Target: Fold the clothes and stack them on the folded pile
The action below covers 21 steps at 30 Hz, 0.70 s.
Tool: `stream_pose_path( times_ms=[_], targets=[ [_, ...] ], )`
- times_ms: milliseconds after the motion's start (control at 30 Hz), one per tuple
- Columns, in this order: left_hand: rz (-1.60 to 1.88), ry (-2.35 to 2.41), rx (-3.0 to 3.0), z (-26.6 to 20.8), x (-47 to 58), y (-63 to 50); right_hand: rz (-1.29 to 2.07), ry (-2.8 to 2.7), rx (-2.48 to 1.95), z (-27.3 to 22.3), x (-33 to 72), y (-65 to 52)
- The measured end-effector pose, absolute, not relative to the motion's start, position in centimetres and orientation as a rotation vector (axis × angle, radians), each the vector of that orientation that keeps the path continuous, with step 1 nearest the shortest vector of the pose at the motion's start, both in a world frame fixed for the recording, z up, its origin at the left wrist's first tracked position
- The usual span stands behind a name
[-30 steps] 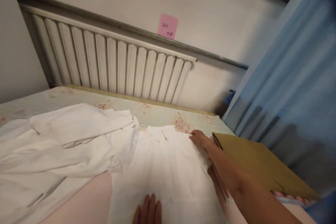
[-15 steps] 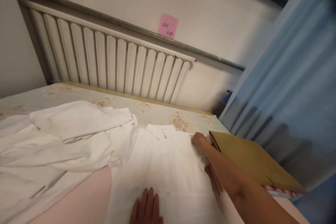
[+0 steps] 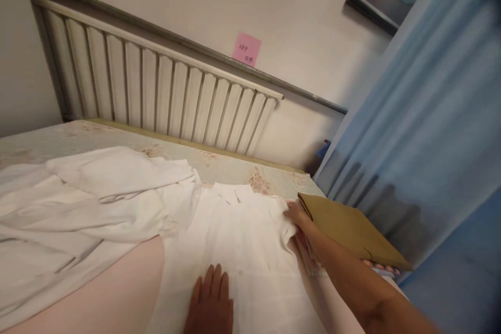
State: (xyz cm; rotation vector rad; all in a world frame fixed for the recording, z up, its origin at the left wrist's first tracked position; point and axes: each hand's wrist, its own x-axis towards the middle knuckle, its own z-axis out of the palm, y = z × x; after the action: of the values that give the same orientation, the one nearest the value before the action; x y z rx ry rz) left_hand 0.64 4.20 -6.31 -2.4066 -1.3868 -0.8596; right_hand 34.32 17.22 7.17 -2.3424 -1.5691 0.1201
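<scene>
A white shirt (image 3: pixel 242 240) with a small collar lies spread out before me, collar toward the wall. Flat on its lower front rests my left hand (image 3: pixel 211 297), fingers stretched out and pointing away from me. My right hand (image 3: pixel 296 215) is at the shirt's right shoulder, with its fingers closed on the sleeve cloth; the fingertips are partly hidden. To the left, a heap of rumpled white clothing (image 3: pixel 117 198) touches the shirt's left side. Pink cloth (image 3: pixel 133 282) shows beneath both.
Beside my right forearm sits a folded mustard-brown cloth or bag (image 3: pixel 352 229). A floral bedcover (image 3: pixel 258 180) runs back to the white radiator (image 3: pixel 172 83). Above it a pink note (image 3: pixel 246 49) is stuck on the wall. Blue curtains (image 3: pixel 391 130) hang at the right.
The view has shifted slightly. My left hand lies a little further up the shirt, showing more of its back. My right hand stays at the shoulder, where the sleeve cloth has shifted.
</scene>
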Motion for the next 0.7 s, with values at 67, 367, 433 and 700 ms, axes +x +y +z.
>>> stream_pose_path(
  times_ms=[67, 367, 433, 700],
  targets=[
    [-0.869, -1.416, -2.401, -6.0, 0.8, 4.1, 0.127, -1.583, -2.39, 8.1, 34.0, 16.9],
    [-0.831, -1.486, -2.413, -5.0, 0.8, 3.6, -0.072, -1.984, -2.13, 6.6, 25.5, 14.6],
    [-0.82, -1.483, -2.42, -4.7, 0.7, 3.5, -0.041, -2.08, -2.019, 5.1, 23.8, 13.5],
    [-0.844, -1.479, -2.404, -4.6, 0.9, 3.5, -0.221, -2.002, -1.804, 1.9, 26.5, 11.8]
  ],
)
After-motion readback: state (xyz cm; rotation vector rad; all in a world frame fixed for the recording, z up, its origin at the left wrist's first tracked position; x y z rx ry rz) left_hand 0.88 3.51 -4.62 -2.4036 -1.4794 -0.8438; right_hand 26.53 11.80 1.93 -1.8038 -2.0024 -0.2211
